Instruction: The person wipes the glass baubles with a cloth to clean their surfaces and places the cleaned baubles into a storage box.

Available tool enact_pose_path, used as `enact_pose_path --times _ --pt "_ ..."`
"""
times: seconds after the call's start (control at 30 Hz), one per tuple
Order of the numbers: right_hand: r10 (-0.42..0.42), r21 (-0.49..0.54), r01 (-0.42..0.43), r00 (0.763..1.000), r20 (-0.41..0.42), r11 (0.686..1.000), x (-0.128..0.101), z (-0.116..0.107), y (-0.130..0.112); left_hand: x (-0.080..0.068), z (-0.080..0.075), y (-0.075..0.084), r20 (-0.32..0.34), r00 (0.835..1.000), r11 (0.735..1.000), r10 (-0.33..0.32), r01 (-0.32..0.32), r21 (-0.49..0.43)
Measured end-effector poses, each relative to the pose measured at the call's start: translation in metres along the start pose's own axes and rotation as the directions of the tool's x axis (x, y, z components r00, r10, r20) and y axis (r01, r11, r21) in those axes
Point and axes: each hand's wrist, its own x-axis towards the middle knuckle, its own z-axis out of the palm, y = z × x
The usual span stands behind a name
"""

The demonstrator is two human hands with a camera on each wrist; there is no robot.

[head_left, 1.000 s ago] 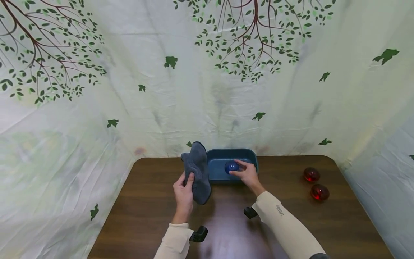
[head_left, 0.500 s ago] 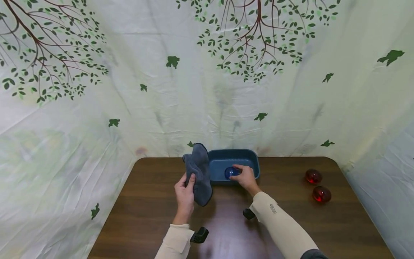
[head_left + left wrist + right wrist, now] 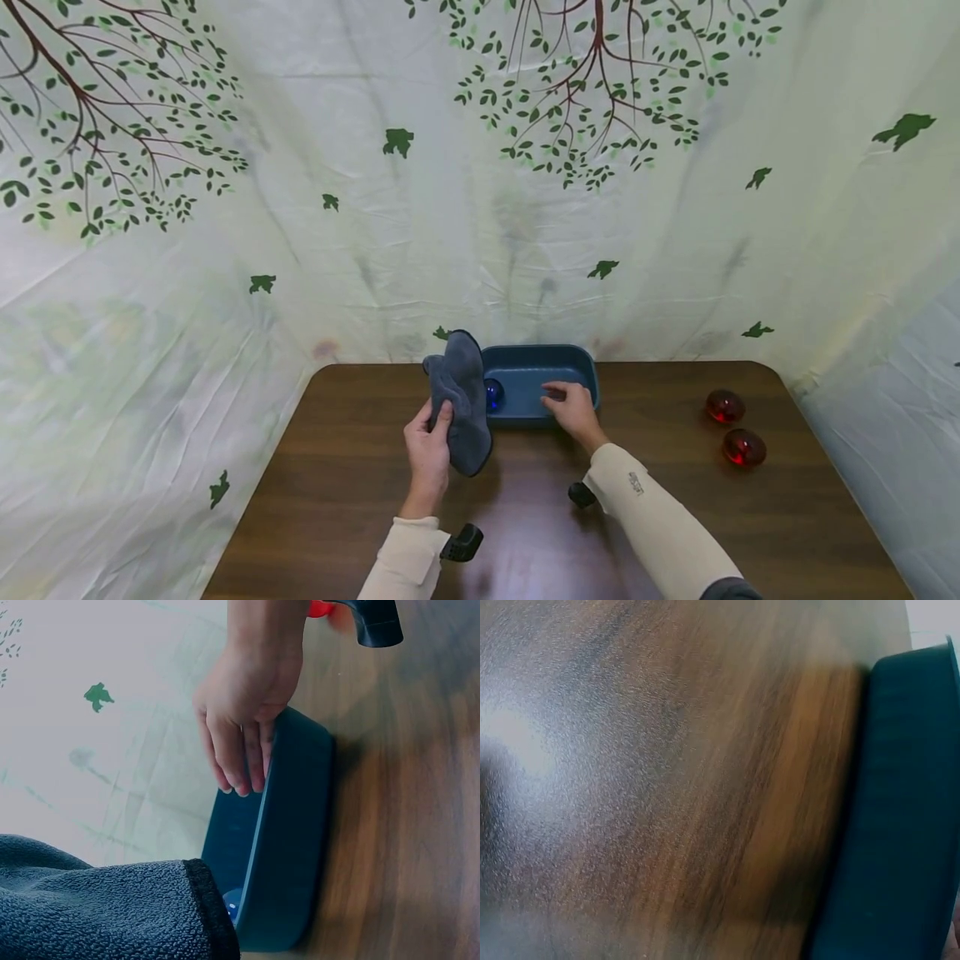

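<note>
Left hand: nearest the camera, the left hand (image 3: 427,442) pinches a dark grey cloth (image 3: 459,400) between thumb and fingers and holds it upright above the brown table (image 3: 337,475), just left of the tub.
Cloth: soft, fleecy and limp, it droops in folds from the grip; it looks light and is best held by a bunched edge, as here. In the left wrist view its hemmed corner (image 3: 112,911) hangs in front of the tub's near end.
Right hand: the right hand (image 3: 570,407) reaches over the near rim of the tub with fingers (image 3: 236,761) straight and relaxed, holding nothing; its fingertips hang just inside.
Tub: a blue-green plastic tub (image 3: 583,371) stands at the back edge of the table; it looks rigid and light, and the rim offers the plainest hold.
Blue ball: a glossy blue ball (image 3: 492,393) lies in the tub's left end, half hidden by the cloth and apart from the right hand. Smooth, round and probably slippery, it would likely roll at a touch; cupping it from both sides seems the safest hold.
Red balls: two shiny red balls (image 3: 723,406) (image 3: 742,447) sit near each other at the table's right side, well apart from both hands.
Backdrop: farthest off, a pale sheet printed with branches and leaves (image 3: 585,108).
</note>
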Motion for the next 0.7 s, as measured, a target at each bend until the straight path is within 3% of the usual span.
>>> enact_pose_path --times 0.4,0.7 --pt "-0.047 0.056 0.047 0.999 0.0 0.997 -0.008 -0.021 0.006 -0.001 0.001 -0.001 0.015 1.0 1.0 0.002 -0.002 -0.01" --pt "-0.055 0.212 0.045 0.998 0.041 0.976 -0.018 -0.055 0.005 0.0 0.001 0.001 0.013 1.0 1.0 -0.011 0.011 -0.019"
